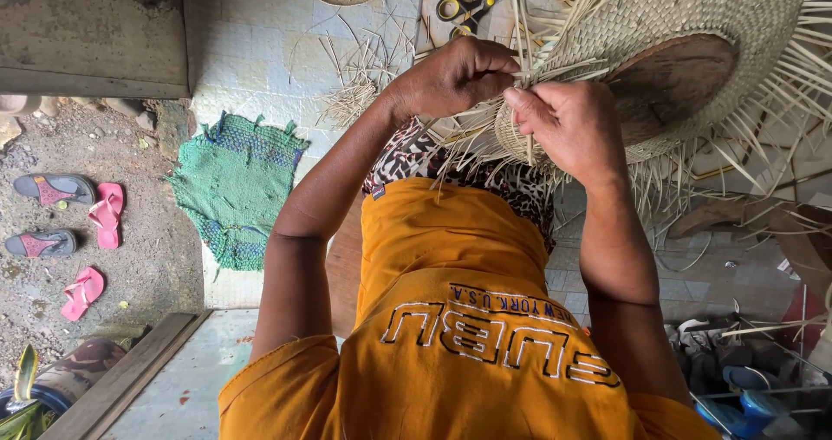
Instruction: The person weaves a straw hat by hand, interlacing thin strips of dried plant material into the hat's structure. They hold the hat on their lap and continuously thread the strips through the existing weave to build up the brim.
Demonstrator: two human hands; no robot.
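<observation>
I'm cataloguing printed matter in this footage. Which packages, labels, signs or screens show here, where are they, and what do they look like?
No packages, signs or screens show.
Printed lettering: across the orange shirt, large black block letters outlined white, smaller line beside them, upside down to the camera.
Small tag: at the shirt's hem near the left forearm, dark, rectangular, too small to detail.

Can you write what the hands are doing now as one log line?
left hand: pinching straw strips | right hand: gripping strips at hat edge | hat: half-woven, on wooden mould | scissors: on floor
</observation>
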